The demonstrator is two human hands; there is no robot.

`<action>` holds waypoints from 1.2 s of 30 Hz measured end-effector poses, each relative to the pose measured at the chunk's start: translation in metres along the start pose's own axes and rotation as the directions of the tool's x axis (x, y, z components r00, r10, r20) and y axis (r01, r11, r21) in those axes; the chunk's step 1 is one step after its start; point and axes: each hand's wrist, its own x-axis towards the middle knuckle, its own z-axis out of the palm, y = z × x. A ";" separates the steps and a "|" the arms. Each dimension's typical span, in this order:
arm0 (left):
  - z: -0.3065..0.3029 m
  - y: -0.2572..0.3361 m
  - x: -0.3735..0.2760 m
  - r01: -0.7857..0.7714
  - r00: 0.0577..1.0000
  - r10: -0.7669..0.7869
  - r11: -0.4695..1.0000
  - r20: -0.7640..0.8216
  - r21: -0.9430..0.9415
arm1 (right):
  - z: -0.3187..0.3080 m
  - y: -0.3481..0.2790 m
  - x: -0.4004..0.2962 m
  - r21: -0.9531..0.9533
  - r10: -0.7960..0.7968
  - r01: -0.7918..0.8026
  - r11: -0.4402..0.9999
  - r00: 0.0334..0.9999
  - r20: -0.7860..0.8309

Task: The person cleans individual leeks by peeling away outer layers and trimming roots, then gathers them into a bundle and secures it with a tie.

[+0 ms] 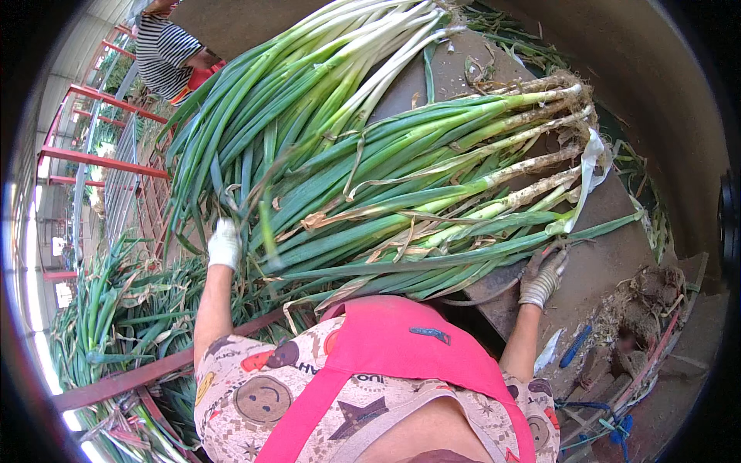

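Observation:
In a whitish glove, my left hand (224, 243) is closed around green leaves at the tip end of a large pile of long green onions (370, 202). A few leaves beside it are blurred. My right hand (543, 278), in a soiled ribbed glove, is at the near edge of the pile by the root end. Its fingers are curled near a small dark and reddish object, mostly hidden, and a thin dark cord or hose (492, 300) runs up to it. The nearer onions have dirty, rooty stalks; a cleaner bunch with white stalks (370, 40) lies beyond.
Under the onions is a brown work surface (602, 231) with root scraps. A blue-handled tool (575, 346) lies at the right. More onions (139, 312) are heaped behind a red metal bar (133, 376) at the left. Another person in a striped shirt (165, 55) is at upper left.

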 end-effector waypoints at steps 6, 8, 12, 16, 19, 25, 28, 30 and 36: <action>0.035 -0.040 -0.095 0.119 0.802 -0.088 0.993 0.591 -0.014 | -0.006 0.000 -0.005 -0.011 -0.008 0.009 1.000 0.999 0.041; -0.010 -0.017 -0.101 0.152 0.808 -0.262 0.958 0.528 0.243 | -0.012 0.003 -0.008 -0.046 0.030 -0.028 0.999 0.998 0.057; -0.103 0.064 -0.051 -0.187 0.896 0.020 0.923 -0.444 -0.336 | -0.017 -0.004 -0.013 -0.068 0.034 -0.030 0.997 0.997 0.062; -0.149 0.178 0.024 -0.354 0.849 0.266 0.928 -0.456 -0.117 | -0.019 -0.020 -0.010 -0.133 0.118 -0.109 0.985 0.991 0.066; -0.136 0.178 0.069 -0.160 0.980 0.154 0.987 -0.126 -0.035 | -0.025 -0.021 -0.016 -0.068 0.063 -0.055 0.996 0.992 0.110; -0.100 0.085 0.068 -0.312 0.940 0.315 0.949 -0.130 0.039 | -0.003 0.015 -0.014 -0.148 0.021 -0.017 0.989 0.999 0.028; -0.058 0.024 0.043 -0.201 0.980 0.201 0.978 -0.002 -0.051 | -0.002 0.004 -0.019 -0.162 0.044 -0.035 0.986 0.998 0.047; -0.017 -0.014 0.008 -0.102 0.964 0.037 0.966 -0.263 -0.236 | -0.008 -0.003 -0.015 -0.168 0.066 -0.056 0.984 0.996 0.055; 0.030 -0.052 -0.137 0.177 0.976 -0.194 0.970 -0.094 -0.168 | -0.022 -0.014 -0.017 -0.189 0.116 -0.094 0.977 0.988 0.107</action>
